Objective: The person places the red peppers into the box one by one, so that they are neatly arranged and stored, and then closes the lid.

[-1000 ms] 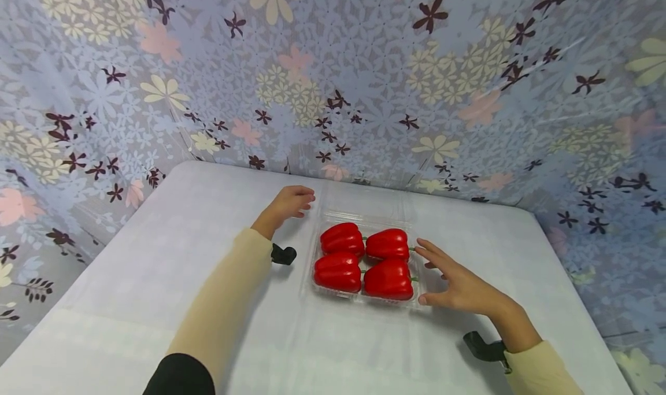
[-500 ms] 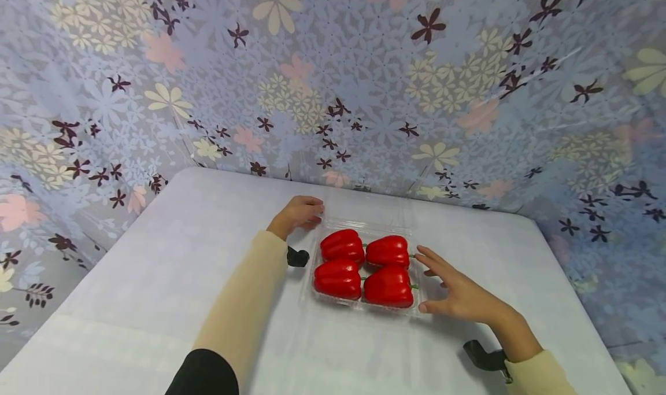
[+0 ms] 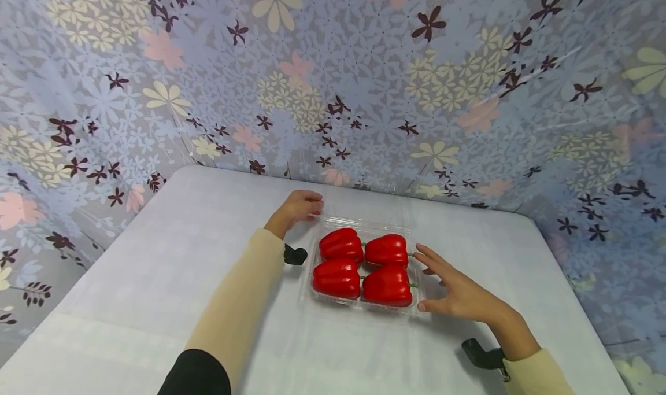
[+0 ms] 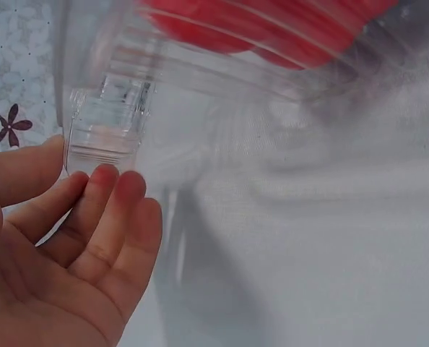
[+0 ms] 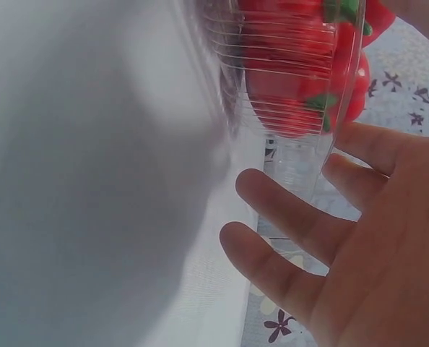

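Note:
Several red bell peppers [image 3: 336, 279] with green stems lie in two rows in a clear plastic clamshell container [image 3: 354, 304], whose lid [image 3: 366, 207] is folded back toward the wall. At the lid's left edge is my left hand [image 3: 298, 208]; in the left wrist view its thumb and curled fingertips meet around the clear plastic edge. On the container's right side, my right hand [image 3: 460, 291] has its fingers and thumb spread. Its index fingertip reaches a rear pepper's stem and its thumb the front right corner. In the right wrist view, two fingers [image 5: 294, 217] extend below the container wall.
A white-covered table [image 3: 208, 210] carries the container near its far middle. Behind it hangs a floral-patterned sheet [image 3: 333, 94]. Black wrist mounts [image 3: 295, 256] stick out from both wrists close above the tabletop.
Over the last second my left hand has moved right and reached the lid's left edge. My right hand has stayed beside the container. The view has shifted slightly; the peppers lie as before.

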The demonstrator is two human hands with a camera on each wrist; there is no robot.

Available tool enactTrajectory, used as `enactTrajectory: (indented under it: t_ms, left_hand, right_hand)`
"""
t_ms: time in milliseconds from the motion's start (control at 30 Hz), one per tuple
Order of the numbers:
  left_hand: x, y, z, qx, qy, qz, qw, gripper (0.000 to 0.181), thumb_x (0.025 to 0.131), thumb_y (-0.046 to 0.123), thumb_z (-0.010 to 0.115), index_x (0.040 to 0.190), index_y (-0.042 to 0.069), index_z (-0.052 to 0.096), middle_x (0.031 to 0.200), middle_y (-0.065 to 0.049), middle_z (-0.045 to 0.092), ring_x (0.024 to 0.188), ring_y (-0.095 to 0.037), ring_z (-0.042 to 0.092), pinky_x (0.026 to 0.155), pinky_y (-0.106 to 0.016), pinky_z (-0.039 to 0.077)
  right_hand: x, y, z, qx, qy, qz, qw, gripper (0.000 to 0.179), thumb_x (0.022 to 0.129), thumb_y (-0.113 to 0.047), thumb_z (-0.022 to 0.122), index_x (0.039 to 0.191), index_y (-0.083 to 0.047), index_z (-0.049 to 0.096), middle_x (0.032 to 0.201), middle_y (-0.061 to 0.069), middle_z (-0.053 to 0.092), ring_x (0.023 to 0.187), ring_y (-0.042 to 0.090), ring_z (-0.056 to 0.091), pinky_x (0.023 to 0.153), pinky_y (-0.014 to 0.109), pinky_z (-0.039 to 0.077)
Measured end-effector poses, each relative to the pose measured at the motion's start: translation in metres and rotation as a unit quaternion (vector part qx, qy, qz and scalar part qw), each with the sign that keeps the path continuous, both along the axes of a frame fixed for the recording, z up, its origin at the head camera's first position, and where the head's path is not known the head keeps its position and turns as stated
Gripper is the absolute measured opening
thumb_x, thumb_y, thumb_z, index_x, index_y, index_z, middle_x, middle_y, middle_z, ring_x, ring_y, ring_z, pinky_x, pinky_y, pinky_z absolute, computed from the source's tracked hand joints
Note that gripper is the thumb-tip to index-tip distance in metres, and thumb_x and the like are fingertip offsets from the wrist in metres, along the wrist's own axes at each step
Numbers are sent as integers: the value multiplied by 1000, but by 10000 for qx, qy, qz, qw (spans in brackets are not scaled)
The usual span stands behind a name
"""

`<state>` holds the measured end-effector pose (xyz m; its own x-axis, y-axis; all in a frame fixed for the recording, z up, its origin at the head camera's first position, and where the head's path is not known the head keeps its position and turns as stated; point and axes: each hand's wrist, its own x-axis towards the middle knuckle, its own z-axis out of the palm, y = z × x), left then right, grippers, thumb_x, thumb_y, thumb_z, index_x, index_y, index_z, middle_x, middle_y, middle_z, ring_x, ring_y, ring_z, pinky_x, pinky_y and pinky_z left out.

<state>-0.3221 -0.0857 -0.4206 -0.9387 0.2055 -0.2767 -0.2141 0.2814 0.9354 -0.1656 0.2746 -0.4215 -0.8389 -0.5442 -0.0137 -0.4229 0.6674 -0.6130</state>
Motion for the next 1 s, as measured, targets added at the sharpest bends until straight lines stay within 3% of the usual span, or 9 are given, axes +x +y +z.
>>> enactTrajectory:
  t_ms: [200, 433, 567, 667, 833, 1000]
  left_hand:
    - [0, -2, 4, -99, 249, 34, 9996, 44, 99, 7, 57, 141, -2, 50, 137, -21, 58, 121, -33, 60, 106, -45, 51]
    - [-4, -4, 17, -223, 263, -36, 9994, 45, 96, 1, 59, 139, -5, 49, 128, -18, 59, 116, -28, 62, 106, -44, 51]
    - [-4, -4, 26, -87, 364, -90, 9993, 56, 93, -5, 60, 146, 1, 42, 114, -14, 56, 102, -24, 63, 104, -45, 52]
    - [-3, -4, 33, -14, 456, -139, 9989, 61, 92, -5, 60, 149, 6, 39, 112, -15, 55, 102, -28, 63, 103, -46, 53]
    - [-2, -2, 37, 122, 532, 20, 9985, 39, 98, 5, 58, 136, 2, 52, 114, -14, 58, 114, -37, 62, 101, -43, 55]
    - [-2, 0, 37, 392, 723, 246, 9963, 34, 99, 6, 57, 133, 4, 55, 107, -9, 58, 103, -33, 63, 95, -42, 58]
  right_hand:
    - [0, -1, 0, 13, -65, -19, 10000, 95, 80, -32, 81, 154, -4, 29, 163, 23, 19, 124, 45, 54, 86, 69, 50]
    - [0, -4, 0, 34, -55, -16, 10000, 95, 80, -33, 80, 154, -5, 29, 163, 22, 19, 124, 45, 54, 87, 70, 50]
    - [1, -5, 0, 27, 13, -11, 10000, 94, 80, -33, 80, 154, -4, 29, 163, 22, 19, 123, 44, 54, 87, 70, 50]
    - [0, -6, 0, 29, 89, 4, 10000, 94, 80, -33, 80, 154, -4, 29, 163, 22, 20, 123, 44, 55, 88, 70, 50]
    - [1, -6, 1, 56, 133, 19, 9999, 94, 81, -35, 80, 154, -3, 30, 162, 22, 21, 123, 44, 54, 91, 69, 50]
    - [3, -7, 2, 103, 49, -37, 9999, 95, 81, -36, 80, 154, -4, 30, 163, 21, 20, 126, 44, 53, 95, 68, 48]
